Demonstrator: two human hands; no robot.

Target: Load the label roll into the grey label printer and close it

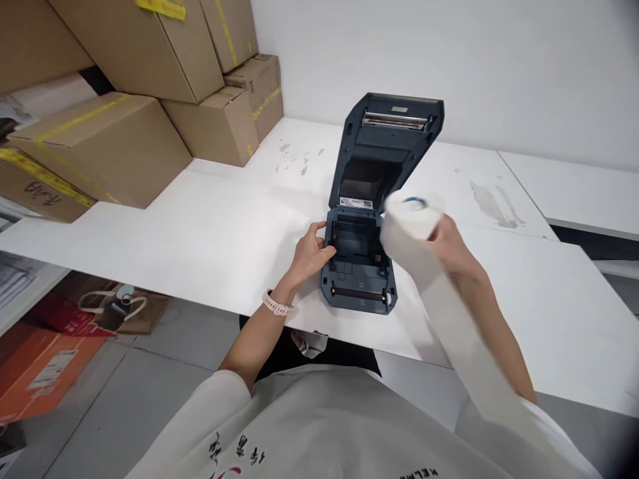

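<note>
A dark grey label printer stands near the front edge of the white table, its lid swung up and open. My left hand grips the printer's left side wall, fingers curled over the rim. My right hand holds a white paper roll just right of the printer's open bay. The roll is blurred by motion. A long strip of paper trails from the roll down along my right forearm toward my body.
Stacked cardboard boxes with yellow tape fill the table's back left. A second white table adjoins at the right. Under the table at left lie an orange box and a bag. A white wall stands behind.
</note>
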